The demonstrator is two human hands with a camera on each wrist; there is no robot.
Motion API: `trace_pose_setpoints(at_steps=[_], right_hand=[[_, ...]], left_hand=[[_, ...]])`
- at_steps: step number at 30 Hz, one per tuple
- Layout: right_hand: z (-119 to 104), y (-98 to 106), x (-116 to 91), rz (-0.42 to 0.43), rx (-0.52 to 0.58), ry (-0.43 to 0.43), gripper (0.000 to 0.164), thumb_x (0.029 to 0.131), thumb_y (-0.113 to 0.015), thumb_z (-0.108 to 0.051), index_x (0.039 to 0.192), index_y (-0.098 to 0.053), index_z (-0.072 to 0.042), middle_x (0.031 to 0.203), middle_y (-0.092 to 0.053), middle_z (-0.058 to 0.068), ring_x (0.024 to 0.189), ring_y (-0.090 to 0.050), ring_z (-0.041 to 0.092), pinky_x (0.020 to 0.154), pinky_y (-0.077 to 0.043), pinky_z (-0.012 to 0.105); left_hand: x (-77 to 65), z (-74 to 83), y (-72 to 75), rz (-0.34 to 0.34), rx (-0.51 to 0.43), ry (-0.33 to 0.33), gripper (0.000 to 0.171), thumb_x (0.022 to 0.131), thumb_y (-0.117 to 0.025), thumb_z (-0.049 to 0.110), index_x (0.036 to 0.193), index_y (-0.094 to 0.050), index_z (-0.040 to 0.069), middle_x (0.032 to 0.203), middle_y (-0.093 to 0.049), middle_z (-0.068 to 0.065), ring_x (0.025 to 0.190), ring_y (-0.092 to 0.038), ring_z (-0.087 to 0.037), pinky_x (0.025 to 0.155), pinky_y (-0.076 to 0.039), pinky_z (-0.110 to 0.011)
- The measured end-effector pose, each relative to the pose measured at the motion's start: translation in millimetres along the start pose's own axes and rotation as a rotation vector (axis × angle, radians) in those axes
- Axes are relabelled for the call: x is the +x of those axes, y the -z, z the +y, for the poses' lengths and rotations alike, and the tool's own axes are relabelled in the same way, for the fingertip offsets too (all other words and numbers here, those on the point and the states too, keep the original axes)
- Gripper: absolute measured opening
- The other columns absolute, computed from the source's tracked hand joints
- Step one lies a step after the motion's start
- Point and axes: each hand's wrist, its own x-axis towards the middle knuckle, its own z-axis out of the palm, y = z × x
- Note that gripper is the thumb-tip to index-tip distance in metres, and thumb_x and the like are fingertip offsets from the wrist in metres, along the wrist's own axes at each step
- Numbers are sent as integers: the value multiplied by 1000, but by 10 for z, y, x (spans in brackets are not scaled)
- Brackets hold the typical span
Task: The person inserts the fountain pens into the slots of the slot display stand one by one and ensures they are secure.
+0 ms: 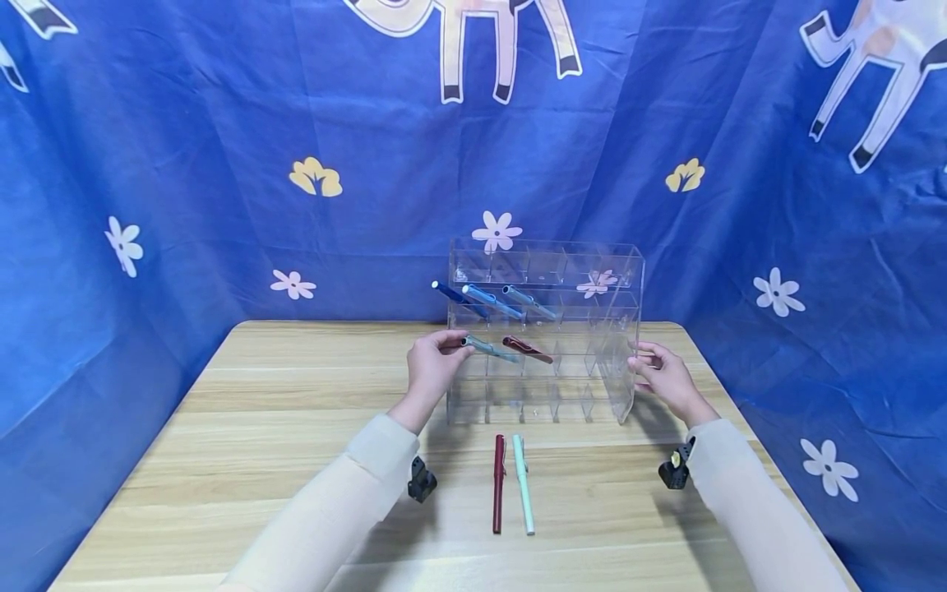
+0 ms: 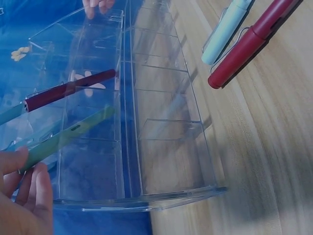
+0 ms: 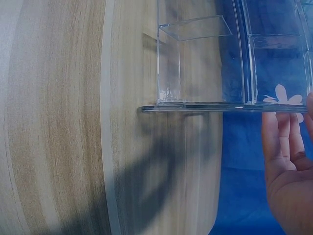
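Note:
A clear acrylic pen rack (image 1: 543, 386) with divided tiers stands upright on the table. My left hand (image 1: 432, 366) pinches the end of a green pen (image 2: 73, 137) between thumb and fingers; the pen lies slanted in a lower tier at the rack's left. Beside it a dark red pen (image 1: 527, 349) rests in the same tier. My right hand (image 1: 666, 378) touches the rack's right side panel (image 3: 195, 106), fingers fairly straight, its thumb partly cut off in the right wrist view. Above lie a dark blue pen (image 1: 447, 292), a blue pen (image 1: 491, 302) and a grey-blue pen (image 1: 528, 302).
In front of the rack, a dark red pen (image 1: 498, 485) and a mint-green pen (image 1: 524, 485) lie side by side on the wooden table (image 1: 296, 460). Blue patterned cloth (image 1: 370, 205) hangs behind and at both sides.

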Motion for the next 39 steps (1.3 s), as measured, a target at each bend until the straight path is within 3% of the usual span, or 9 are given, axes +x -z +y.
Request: trace_pose_setpoints(at_steps=[6, 12, 17, 22, 33, 39], right_hand=[[-2, 0, -9, -1, -6, 6, 46, 98, -54, -10, 137, -38, 10, 124, -47, 38, 89, -58, 0, 82, -54, 45], [-15, 0, -9, -6, -3, 5, 46, 98, -53, -10, 138, -38, 9, 124, -47, 37, 89, -57, 0, 84, -52, 47], [-13, 8, -2, -4, -8, 18, 45, 98, -54, -10, 137, -40, 9, 123, -48, 36, 90, -58, 1, 81, -54, 44], [0, 13, 1, -8, -13, 20, 45, 98, -54, -11, 136, -40, 9, 123, -48, 36, 89, -58, 0, 82, -54, 45], [12, 11, 6, -8, -10, 12, 46, 98, -54, -10, 137, -39, 9, 124, -47, 37, 89, -58, -1, 78, -56, 36], [-2, 8, 4, -6, -12, 7, 46, 98, -54, -10, 138, -38, 9, 124, -47, 36, 90, -58, 2, 80, -55, 39]], left_hand=[[9, -30, 60, -1, -68, 31, 34, 75, -81, 8, 106, -69, -1, 97, -70, -15, 85, -69, -25, 73, -56, -28], [-9, -116, 248, 45, -162, 62, 37, 76, -81, 11, 108, -68, -1, 102, -69, -18, 90, -68, -26, 75, -55, -25], [-105, -219, 415, 87, -196, 88, 38, 77, -80, 10, 111, -65, -1, 106, -68, -19, 92, -68, -24, 76, -54, -20], [-251, -384, 509, 56, -181, 140, 41, 78, -79, 9, 114, -63, -1, 111, -64, -22, 92, -67, -23, 73, -53, -17], [-609, -686, 456, -62, -108, 298, 49, 80, -76, 12, 121, -56, -8, 115, -61, -25, 102, -62, -31, 80, -53, -22], [-800, -765, 332, -113, -113, 386, 50, 80, -76, 13, 121, -57, -8, 114, -62, -24, 92, -64, -28, 71, -57, -35]])
